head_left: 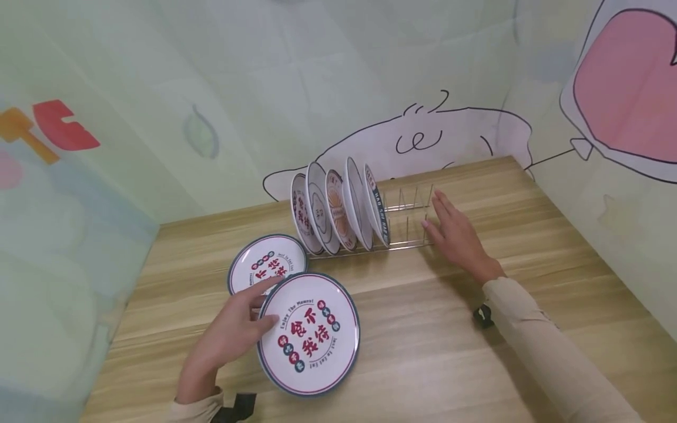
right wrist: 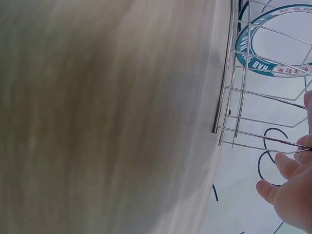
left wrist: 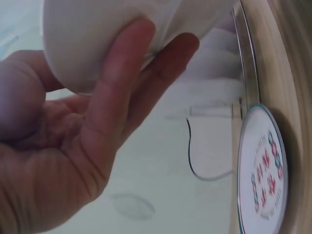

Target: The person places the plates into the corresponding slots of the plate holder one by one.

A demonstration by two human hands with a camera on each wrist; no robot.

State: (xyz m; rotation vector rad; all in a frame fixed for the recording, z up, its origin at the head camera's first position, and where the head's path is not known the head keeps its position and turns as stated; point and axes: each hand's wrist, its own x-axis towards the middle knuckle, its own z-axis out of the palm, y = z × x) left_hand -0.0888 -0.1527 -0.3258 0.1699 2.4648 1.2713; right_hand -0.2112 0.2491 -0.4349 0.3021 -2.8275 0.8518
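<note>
While my left grip (head_left: 233, 329) holds the near plate (head_left: 313, 336) by its edge, thumb on top and fingers underneath, I see its blue rim and red characters facing up above the wood-grain counter (head_left: 423, 341). Just behind, partly hidden by it, a second plate (head_left: 264, 264) with a similar print lies flat. Beyond, my right grip (head_left: 461, 238) is wide, thumb parted from nearly straight fingers, touching the right end of a wire rack (right wrist: 241, 90). Five plates (head_left: 338, 205) stand on edge in its left part, before a pale backdrop (head_left: 254, 88) printed with cartoon drawings.
</note>
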